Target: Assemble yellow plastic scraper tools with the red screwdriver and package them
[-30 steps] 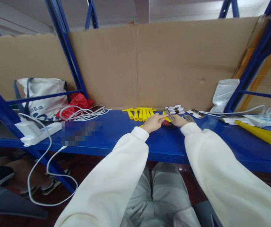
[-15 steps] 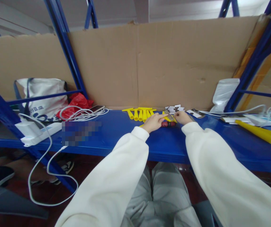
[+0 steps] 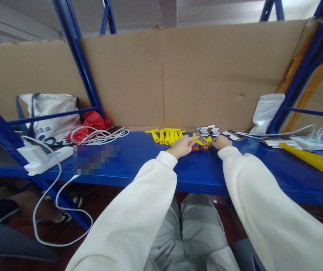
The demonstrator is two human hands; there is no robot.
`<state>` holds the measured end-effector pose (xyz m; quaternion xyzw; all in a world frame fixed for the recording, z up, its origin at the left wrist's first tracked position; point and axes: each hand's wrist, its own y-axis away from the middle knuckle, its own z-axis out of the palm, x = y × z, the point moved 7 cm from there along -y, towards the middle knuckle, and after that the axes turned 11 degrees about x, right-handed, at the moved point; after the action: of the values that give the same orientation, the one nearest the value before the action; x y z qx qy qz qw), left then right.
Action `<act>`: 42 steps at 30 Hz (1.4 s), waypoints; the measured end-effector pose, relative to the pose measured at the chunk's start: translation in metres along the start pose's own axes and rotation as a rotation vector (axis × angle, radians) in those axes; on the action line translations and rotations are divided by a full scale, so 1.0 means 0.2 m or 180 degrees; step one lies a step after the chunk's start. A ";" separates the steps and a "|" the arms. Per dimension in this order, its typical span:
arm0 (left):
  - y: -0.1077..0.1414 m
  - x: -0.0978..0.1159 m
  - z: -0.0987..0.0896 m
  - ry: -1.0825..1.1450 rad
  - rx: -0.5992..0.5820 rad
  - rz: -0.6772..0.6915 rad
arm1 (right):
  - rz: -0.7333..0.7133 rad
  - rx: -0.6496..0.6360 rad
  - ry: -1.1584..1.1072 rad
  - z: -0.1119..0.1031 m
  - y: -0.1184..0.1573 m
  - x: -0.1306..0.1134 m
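Observation:
My left hand (image 3: 183, 146) is closed on a yellow piece with a flat grey plate (image 3: 201, 139) at its far end, above the blue shelf top (image 3: 139, 162). Just right of it, my right hand (image 3: 221, 142) has its fingers pinched together by the yellow piece's right end; what they hold is too small to make out. A dark red object (image 3: 200, 148) lies right below the yellow piece. Several yellow T-shaped parts (image 3: 167, 137) stand in a row left of my hands. Small black-and-white packets (image 3: 208, 131) are stacked behind them.
On the left are a white cloth bag (image 3: 51, 113), a red plastic bag (image 3: 93, 122), coiled white cable (image 3: 99, 136) and a power strip (image 3: 51, 158). Long yellow pieces (image 3: 308, 156) lie at the right, near a white pouch (image 3: 267, 113). A person's leg shows at lower left.
My right hand has moved slightly right, away from the yellow piece, uncovering more of its right end. My left hand has stayed in place.

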<state>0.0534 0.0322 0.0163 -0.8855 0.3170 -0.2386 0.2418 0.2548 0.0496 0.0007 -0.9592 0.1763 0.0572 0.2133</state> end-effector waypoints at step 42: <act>-0.01 0.01 0.00 0.0007 -0.0014 0.0003 | -0.0163 -0.0274 0.0298 0.02 0.04 -0.07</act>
<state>0.0563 0.0313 0.0171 -0.8856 0.3182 -0.2387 0.2396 0.2378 0.0480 -0.0029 -0.9733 0.1589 0.0143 0.1648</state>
